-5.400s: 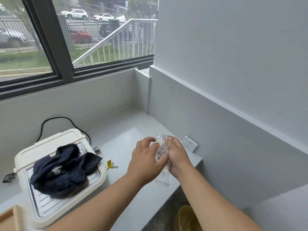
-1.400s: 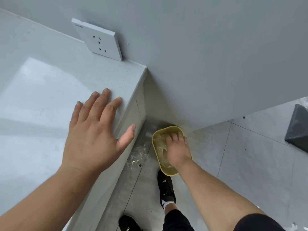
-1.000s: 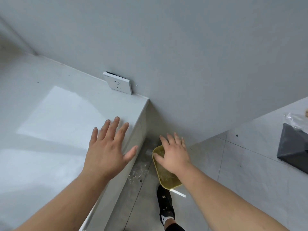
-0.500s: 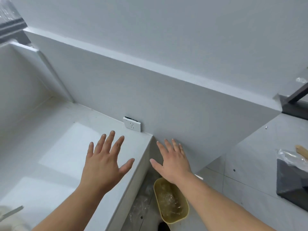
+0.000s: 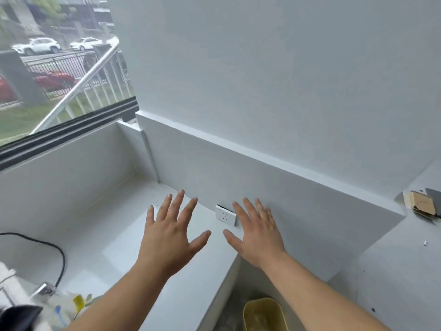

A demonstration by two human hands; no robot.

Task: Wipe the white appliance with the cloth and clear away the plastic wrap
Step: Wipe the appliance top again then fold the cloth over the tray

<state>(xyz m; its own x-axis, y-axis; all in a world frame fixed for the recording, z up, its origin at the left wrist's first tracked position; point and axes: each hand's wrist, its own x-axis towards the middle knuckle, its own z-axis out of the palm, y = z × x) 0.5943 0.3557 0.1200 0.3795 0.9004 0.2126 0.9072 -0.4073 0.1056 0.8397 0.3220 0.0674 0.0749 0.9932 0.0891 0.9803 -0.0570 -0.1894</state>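
Yellow bin point(image 5: 265, 314) sits at the bottom edge of the frame, down below the end of the tabletop point(image 5: 114, 235). There's something pale inside that I'd guess is the plastic wrap point(image 5: 259, 318), but it's too washed out to swear by.

Bottom left corner has a dark cloth point(image 5: 19, 316) and a sliver of the white appliance point(image 5: 9, 280), both blurry and mostly cut off. A yellow tag point(image 5: 78, 302) and a looping black cord point(image 5: 55, 249) are beside them. Can't tell if the cloth is actually touching the appliance.

Further up, mid frame, both hands are spread wide with fingers straight, holding nothing. The left hand point(image 5: 169, 237) is over the tabletop, and the right hand point(image 5: 257, 235) is out past its edge, in front of the low wall. A white socket point(image 5: 226, 215) shows between them against that wall, and there's a window point(image 5: 59, 68) in the upper left.

My read is that the wrap part looks done, since neither hand has any. Wiping is the open question. So little of the appliance shows that I can't call it clean, and nobody's holding the cloth.
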